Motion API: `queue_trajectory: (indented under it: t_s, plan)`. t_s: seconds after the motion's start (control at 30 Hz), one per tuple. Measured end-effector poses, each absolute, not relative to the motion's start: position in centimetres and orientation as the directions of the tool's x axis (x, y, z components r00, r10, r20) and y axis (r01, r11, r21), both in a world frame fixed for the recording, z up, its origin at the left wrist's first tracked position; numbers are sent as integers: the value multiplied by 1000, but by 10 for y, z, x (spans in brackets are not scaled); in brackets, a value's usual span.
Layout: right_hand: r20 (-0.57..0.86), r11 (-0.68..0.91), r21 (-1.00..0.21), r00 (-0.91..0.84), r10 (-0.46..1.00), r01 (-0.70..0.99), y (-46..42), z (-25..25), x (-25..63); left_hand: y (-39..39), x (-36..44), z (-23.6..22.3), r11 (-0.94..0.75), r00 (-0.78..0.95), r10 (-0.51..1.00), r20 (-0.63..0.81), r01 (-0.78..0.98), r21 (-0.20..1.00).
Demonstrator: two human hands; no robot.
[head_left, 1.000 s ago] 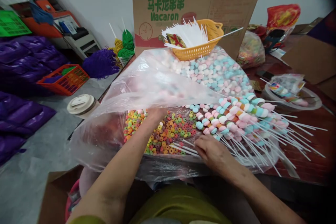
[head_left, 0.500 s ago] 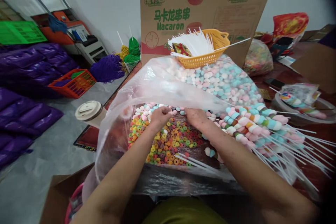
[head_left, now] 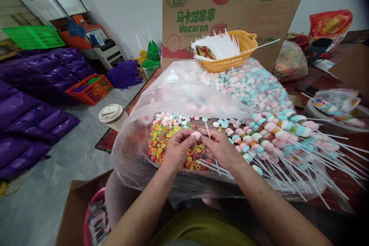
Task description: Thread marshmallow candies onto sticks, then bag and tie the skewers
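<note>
A pink marshmallow (head_left: 196, 135) sits between the fingertips of both hands, above the ring-shaped candies. My left hand (head_left: 178, 147) is closed, thumb and fingers pinching it from the left. My right hand (head_left: 221, 149) is closed too, its fingertips meeting the marshmallow on the right. A thin white stick (head_left: 207, 127) passes through the right hand's fingers, tilted. Whether its tip enters the marshmallow cannot be made out. Under the hands lie colourful ring candies (head_left: 159, 138), with loose pastel marshmallows (head_left: 173, 118) behind them. Several loose sticks (head_left: 210, 166) lie near the front edge.
Filled skewers (head_left: 276, 134) are heaped at the right, sticks pointing outward. A clear plastic bag (head_left: 135, 130) spreads round the candies. Behind stand a yellow basket (head_left: 226, 63) of sticks and a cardboard box (head_left: 230, 4). A lidded cup (head_left: 112, 115) stands at the left edge.
Both hands have come back toward me from the marshmallows by the bag's fold and drawn together. A pink marshmallow and an angled stick now show at the fingers. The view has shifted slightly.
</note>
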State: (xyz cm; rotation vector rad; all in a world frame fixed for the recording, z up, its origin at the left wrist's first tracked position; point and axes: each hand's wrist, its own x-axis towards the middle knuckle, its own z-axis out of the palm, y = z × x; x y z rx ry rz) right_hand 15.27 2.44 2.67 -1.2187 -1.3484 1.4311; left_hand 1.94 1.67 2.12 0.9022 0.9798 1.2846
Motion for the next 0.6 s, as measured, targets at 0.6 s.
queue_trajectory:
  t_s: [0.6]
  plan:
    - [-336, -556, -729, -499, 798, -398, 10, 21, 149, 3, 6, 19, 154, 86, 987, -137, -247, 957]
